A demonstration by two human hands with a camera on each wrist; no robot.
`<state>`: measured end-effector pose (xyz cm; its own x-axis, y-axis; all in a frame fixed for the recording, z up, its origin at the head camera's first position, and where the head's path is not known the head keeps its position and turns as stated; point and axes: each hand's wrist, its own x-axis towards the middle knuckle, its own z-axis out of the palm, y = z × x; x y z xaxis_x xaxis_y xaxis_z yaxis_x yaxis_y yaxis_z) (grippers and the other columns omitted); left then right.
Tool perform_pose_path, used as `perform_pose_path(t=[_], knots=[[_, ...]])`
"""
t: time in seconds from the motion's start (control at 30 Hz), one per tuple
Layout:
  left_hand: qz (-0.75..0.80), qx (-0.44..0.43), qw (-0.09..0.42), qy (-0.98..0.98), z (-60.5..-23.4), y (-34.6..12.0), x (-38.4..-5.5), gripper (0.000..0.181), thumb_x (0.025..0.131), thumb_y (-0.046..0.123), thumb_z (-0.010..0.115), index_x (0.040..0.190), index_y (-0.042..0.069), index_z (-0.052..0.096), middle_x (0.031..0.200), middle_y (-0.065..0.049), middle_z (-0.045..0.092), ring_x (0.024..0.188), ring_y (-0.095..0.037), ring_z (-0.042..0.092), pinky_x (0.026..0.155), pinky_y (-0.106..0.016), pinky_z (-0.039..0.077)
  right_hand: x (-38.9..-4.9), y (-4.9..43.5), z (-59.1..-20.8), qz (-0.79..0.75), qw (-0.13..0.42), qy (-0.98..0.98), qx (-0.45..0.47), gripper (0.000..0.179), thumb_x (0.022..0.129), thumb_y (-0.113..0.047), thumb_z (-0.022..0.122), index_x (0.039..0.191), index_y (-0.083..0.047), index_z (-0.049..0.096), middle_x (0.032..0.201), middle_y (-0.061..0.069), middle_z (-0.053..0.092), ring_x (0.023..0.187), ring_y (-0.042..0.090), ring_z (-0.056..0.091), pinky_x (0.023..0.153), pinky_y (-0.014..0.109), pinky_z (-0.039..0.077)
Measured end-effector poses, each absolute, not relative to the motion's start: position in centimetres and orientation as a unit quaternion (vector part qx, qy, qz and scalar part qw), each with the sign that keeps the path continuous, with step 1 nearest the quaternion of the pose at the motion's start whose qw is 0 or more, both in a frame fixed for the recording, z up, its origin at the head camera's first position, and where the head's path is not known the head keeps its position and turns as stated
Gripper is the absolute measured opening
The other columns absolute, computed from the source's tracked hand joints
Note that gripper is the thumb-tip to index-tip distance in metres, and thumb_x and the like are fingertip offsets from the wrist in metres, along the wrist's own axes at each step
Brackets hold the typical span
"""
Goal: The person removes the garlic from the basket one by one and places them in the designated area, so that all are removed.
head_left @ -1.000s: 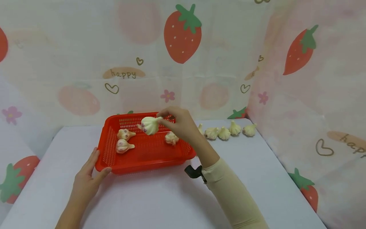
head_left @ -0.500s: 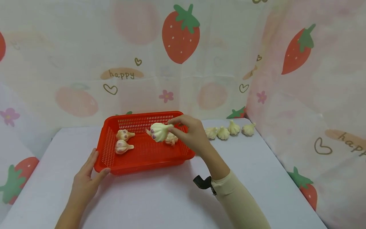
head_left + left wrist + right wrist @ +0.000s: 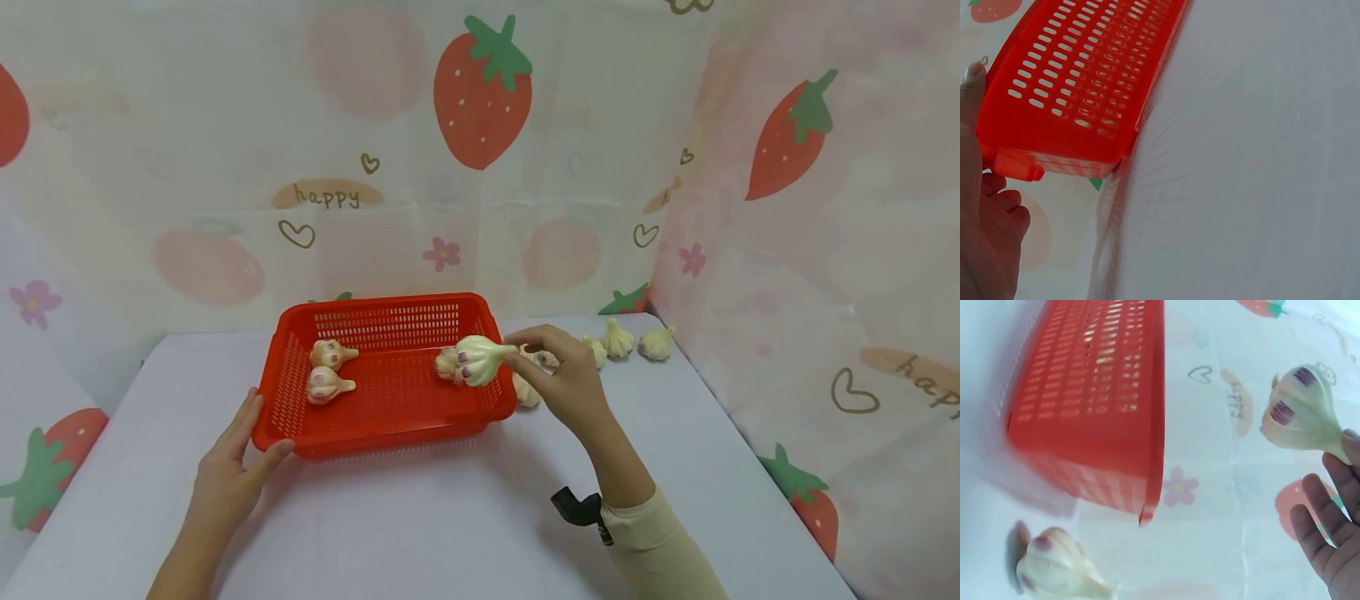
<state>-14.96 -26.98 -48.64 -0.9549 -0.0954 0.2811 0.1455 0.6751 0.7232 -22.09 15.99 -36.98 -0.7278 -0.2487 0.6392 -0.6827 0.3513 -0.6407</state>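
My right hand (image 3: 561, 372) pinches a garlic bulb (image 3: 480, 360) by its stem, above the right end of a red plastic basket (image 3: 390, 433). In the right wrist view this garlic bulb (image 3: 1302, 415) shows purple streaks and hangs clear of the basket wall (image 3: 1085, 437). At the basket's near left corner, my left hand (image 3: 228, 475) grips the rim. The left wrist view shows its thumb (image 3: 971, 94) against the wall and the fingers bent below the rim tab. Inside the basket lie two garlic bulbs (image 3: 327, 385) on the left and another garlic bulb (image 3: 447, 365) on the right, partly covered.
Beyond the basket's right end, several garlic bulbs lie on the white tabletop (image 3: 390, 525), among them a far-right garlic bulb (image 3: 656, 343) and a garlic bulb (image 3: 527, 392) close to the basket. A strawberry-printed cloth (image 3: 420, 200) stands behind the table and along its right side.
My right hand has moved right and slightly nearer with the garlic bulb, from over the basket's middle to its right end. The left hand and the basket have stayed put.
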Motion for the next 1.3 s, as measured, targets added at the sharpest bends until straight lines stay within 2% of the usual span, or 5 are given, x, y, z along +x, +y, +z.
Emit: perform_pose_path(t=[0.07, 0.4, 0.73, 0.9, 1.3], knots=[[-0.404, -0.013, 0.149, -0.903, -48.6, -27.0, -15.0, 0.085, 0.096, 0.040, 0.072, 0.164, 0.028, 0.022, 0.170, 0.002, 0.022, 0.156, -0.031, 0.023, 0.117, -0.055, 0.030, -21.9, 16.8, -37.2, 0.486, 0.228, -0.794, 0.286, 0.019, 0.090, -0.012, 0.080, 0.108, -0.013, 0.077, 0.105, -0.001, 0.075, 0.099, 0.014, 0.066, 0.088, 0.044, 0.061], [-0.396, -0.014, 0.159, -0.904, -49.1, -27.1, -15.1, 0.084, 0.096, 0.041, 0.071, 0.164, 0.031, 0.021, 0.170, 0.003, 0.023, 0.156, -0.028, 0.024, 0.106, 0.002, 0.014, -21.5, 19.9, -37.7, 0.465, 0.252, -0.811, 0.249, 0.022, 0.085, -0.001, 0.081, 0.107, -0.007, 0.077, 0.103, 0.008, 0.076, 0.099, 0.021, 0.067, 0.093, 0.029, 0.057], [-0.398, -0.011, 0.150, -0.905, -48.9, -26.9, -15.0, 0.084, 0.097, 0.042, 0.070, 0.164, 0.030, 0.021, 0.170, 0.000, 0.021, 0.156, -0.033, 0.024, 0.113, -0.062, 0.033, -21.0, 21.9, -36.2, 0.472, 0.232, -0.827, 0.199, 0.019, 0.090, -0.001, 0.077, 0.109, 0.000, 0.075, 0.107, 0.014, 0.076, 0.099, 0.003, 0.064, 0.094, 0.040, 0.055], [-0.396, -0.015, 0.156, -0.905, -48.6, -26.9, -14.9, 0.085, 0.096, 0.041, 0.071, 0.164, 0.028, 0.022, 0.170, 0.002, 0.022, 0.156, -0.029, 0.024, 0.123, -0.030, 0.030, -21.9, 23.5, -36.9, 0.474, 0.211, -0.839, 0.163, 0.020, 0.092, -0.005, 0.076, 0.111, 0.001, 0.074, 0.111, 0.016, 0.075, 0.099, 0.012, 0.066, 0.092, 0.029, 0.056], [-0.404, -0.010, 0.143, -0.904, -48.7, -27.0, -15.1, 0.085, 0.097, 0.043, 0.070, 0.164, 0.031, 0.019, 0.171, -0.001, 0.019, 0.155, -0.038, 0.023, 0.108, -0.070, 0.035, -25.7, 28.3, -41.8, 0.465, 0.163, -0.864, 0.104, 0.028, 0.093, -0.029, 0.078, 0.113, -0.009, 0.075, 0.113, 0.010, 0.073, 0.098, 0.027, 0.068, 0.073, 0.021, 0.057]])
